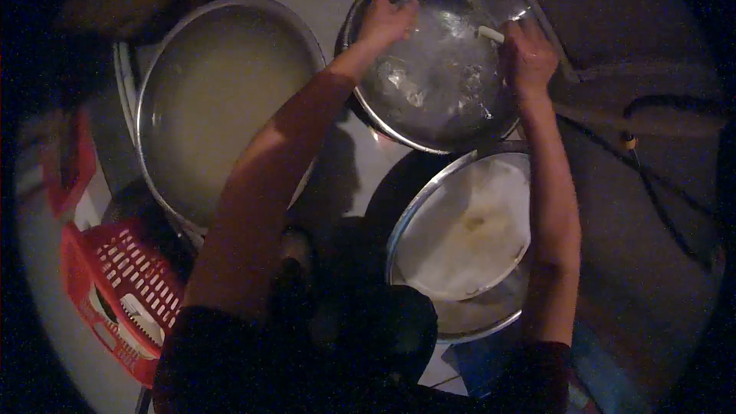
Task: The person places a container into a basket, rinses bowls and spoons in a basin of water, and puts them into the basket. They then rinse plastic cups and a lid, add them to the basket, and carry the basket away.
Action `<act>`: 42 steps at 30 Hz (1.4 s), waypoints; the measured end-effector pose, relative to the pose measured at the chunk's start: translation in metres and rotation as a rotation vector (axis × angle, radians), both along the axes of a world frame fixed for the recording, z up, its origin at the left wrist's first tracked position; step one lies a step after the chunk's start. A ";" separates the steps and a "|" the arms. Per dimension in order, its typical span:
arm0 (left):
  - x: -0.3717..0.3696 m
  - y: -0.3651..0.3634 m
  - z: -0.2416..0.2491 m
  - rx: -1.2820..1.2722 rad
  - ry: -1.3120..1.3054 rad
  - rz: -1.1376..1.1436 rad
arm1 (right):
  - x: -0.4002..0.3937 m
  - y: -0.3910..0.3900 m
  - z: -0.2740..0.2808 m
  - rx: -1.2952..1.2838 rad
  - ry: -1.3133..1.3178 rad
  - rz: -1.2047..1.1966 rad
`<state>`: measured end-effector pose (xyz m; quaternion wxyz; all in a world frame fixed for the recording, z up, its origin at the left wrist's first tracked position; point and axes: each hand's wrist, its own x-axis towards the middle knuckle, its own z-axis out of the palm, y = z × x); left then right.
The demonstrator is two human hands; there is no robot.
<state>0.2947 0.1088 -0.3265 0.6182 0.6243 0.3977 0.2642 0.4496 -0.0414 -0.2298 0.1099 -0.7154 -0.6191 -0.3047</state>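
Left hand [386, 17] grips far rim of steel tray [429, 100], top centre; right hand [527, 57] fisted round white stick [491, 34], right rim.

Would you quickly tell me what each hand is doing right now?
Left hand: closed on the rim of the round metal tray.
Right hand: closed around a small white stick-like tool, over the same tray.
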 end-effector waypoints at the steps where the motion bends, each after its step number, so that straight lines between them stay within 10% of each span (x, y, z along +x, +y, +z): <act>1: -0.004 -0.005 0.019 0.029 -0.069 0.072 | -0.001 0.004 0.018 -0.012 -0.116 0.010; 4: -0.021 -0.005 0.061 -0.141 -0.286 0.001 | -0.018 0.011 0.054 0.005 -0.268 0.125; 6: -0.029 0.004 0.076 -0.892 -0.672 -0.226 | -0.034 0.017 0.071 0.030 -0.293 0.251; 10: -0.052 0.003 0.120 -0.404 -0.448 -0.243 | -0.081 0.027 0.098 0.006 -0.328 0.577; 13: -0.095 0.038 0.155 -0.554 -0.569 -0.248 | -0.134 0.054 0.137 0.208 -0.467 0.744; 18: -0.287 0.044 0.318 0.066 -0.097 0.035 | -0.238 0.079 0.204 0.335 -0.237 0.975; 23: -0.526 -0.048 0.402 0.100 0.032 0.409 | -0.262 0.083 0.190 0.354 0.066 1.096; 30: -0.697 -0.179 0.287 -0.142 -0.253 1.063 | -0.193 0.092 0.086 -0.044 0.416 0.795; 32: -0.774 -0.175 0.184 -0.223 -0.429 1.113 | -0.185 0.081 0.070 -0.089 0.452 0.680; 34: -0.759 -0.187 0.171 -0.299 -0.267 1.150 | -0.175 0.070 0.060 -0.545 0.741 0.428; 42: -0.727 -0.212 0.192 -0.570 0.130 1.082 | -0.182 0.050 0.059 -0.518 0.596 0.556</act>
